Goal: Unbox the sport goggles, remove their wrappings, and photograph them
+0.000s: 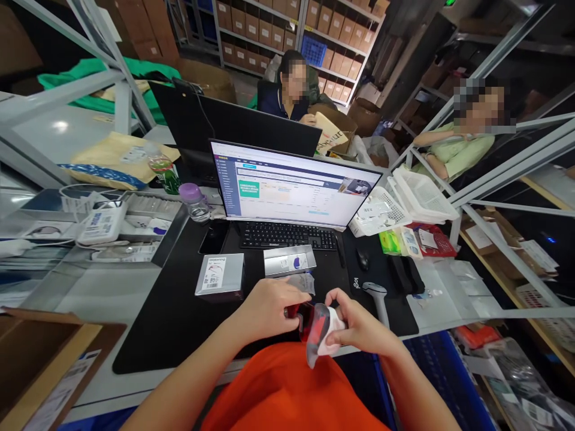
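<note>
Just above the table's front edge, my left hand (274, 308) is closed on one side of a pair of glasses (305, 317) with dark frames and reddish, see-through lenses. My right hand (359, 326) pinches a white cloth (335, 326) against the other lens. Part of the glasses is hidden behind my fingers and the cloth. Beyond my left hand stands a silver box (220, 275) with a white label and a picture of glasses. An open, shallow silver tray (290, 261) lies beside it, and a clear plastic sleeve (303, 282) rests near my left fingers.
A monitor (291, 185) and keyboard (287, 236) stand ahead. On the right are a mouse (362, 258), a barcode scanner (377, 297) and white baskets (422, 194). A purple-lidded bottle (194, 203) and phone (214, 238) are left. Two people are beyond the desk.
</note>
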{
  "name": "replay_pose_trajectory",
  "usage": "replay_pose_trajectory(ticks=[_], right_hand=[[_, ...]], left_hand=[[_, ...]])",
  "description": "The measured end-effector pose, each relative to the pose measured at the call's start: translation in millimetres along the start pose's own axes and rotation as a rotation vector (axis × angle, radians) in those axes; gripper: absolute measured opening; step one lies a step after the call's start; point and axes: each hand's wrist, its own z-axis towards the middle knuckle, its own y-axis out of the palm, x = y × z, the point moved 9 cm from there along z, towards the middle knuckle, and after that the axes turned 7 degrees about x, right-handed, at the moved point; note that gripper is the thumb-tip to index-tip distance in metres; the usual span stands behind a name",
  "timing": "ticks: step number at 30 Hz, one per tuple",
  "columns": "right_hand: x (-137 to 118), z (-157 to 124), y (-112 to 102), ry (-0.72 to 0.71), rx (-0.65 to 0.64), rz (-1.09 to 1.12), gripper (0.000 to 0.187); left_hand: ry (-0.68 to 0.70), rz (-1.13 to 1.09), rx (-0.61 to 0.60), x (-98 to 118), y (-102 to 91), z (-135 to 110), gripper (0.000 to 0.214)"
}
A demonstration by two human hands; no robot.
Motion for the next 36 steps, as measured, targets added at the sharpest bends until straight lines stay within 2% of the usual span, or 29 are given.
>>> replay_pose_trajectory(ticks=[3,6,10,13,16,18,21,24,26,28,30,32,34,36], right_hand=[[2,-6,-7,-0.004,-0.070,0.034,0.050],[1,-5,-12,-0.030,-0.064,0.041,0.051],[-6,-1,-23,-0.137,0.002,-0.118,0.058],[-8,-1,-25,-0.157,-0.030,-0.209,0.057],[-11,-1,-22,-0.150,-0.050,-0.187,0.056],[-13,2,-19,-0.150,0.006,-0.172,0.052],[-17,11,-16,-0.182,0.188,-0.224,0.045],[-16,15,-18,-0.220,0.345,-0.195,0.045],[-11,14,-27,-0.232,0.436,-0.082,0.046],[-2,10,-40,-0.233,0.537,0.060,0.049],[6,6,-48,-0.231,0.625,0.176,0.051],[9,3,-46,-0.236,0.674,0.252,0.051],[7,4,-36,-0.245,0.680,0.298,0.051],[4,5,-22,-0.242,0.657,0.327,0.050]], left_hand=[[-0.020,-0.039,-0.025,-4,-2.9,3,0.034],[-0.032,-0.029,-0.046,-4,0.2,7,0.031],[-0.037,-0.021,-0.054,-3,3.3,9,0.025],[-0.027,-0.016,-0.054,-2,3.1,9,0.023],[-0.009,0.041,-0.050,1,5.2,10,0.018],[0.035,0.108,-0.042,7,10.8,11,0.018],[0.178,0.234,-0.003,21,23.0,12,0.013],[0.268,0.343,0.107,31,22.5,11,0.019],[0.158,0.418,0.219,24,8.6,7,0.039],[-0.057,0.478,0.355,11,-11.6,-4,0.054],[-0.224,0.459,0.445,1,-21.8,-21,0.050],[-0.273,0.399,0.397,0,-10.4,-31,0.050],[-0.260,0.371,0.336,5,8.4,-35,0.060],[-0.228,0.397,0.335,14,22.3,-35,0.064]])
